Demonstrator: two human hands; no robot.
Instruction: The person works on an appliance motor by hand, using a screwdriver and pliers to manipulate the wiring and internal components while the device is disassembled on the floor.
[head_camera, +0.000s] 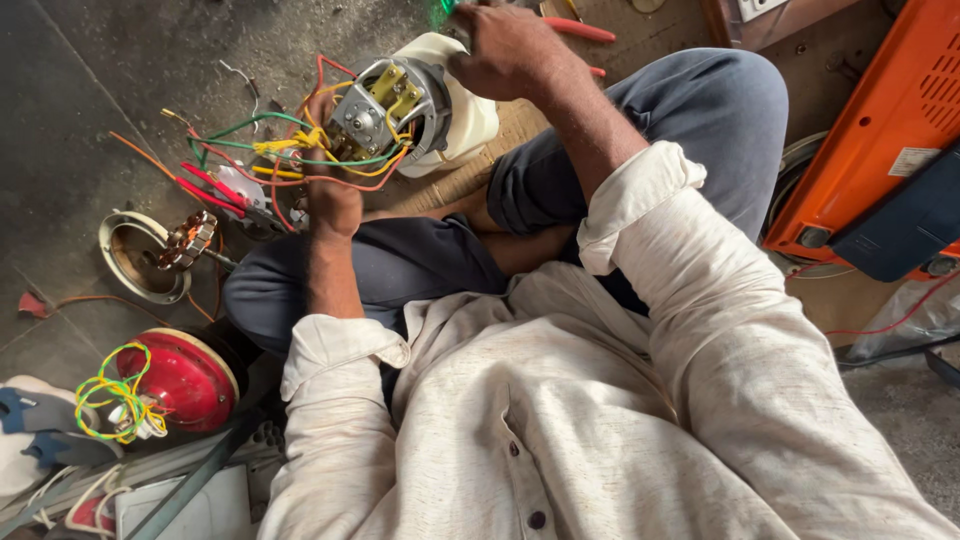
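I sit cross-legged on the floor with a fan motor (395, 110) in a cream plastic housing (465, 120) resting over my knees. Red, green, yellow and orange wires (270, 150) spill from its left side. My left hand (330, 195) grips the motor from below, at the wire bundle. My right hand (505, 50) is closed on the top edge of the cream housing, with something green glinting just above it.
A metal cover holding a copper-wound stator (150, 255) lies on the floor at left. Red-handled pliers (215, 190) lie beside the wires. A red dome part (185, 380) with coiled yellow-green wire sits at lower left. An orange appliance (880, 130) stands at right.
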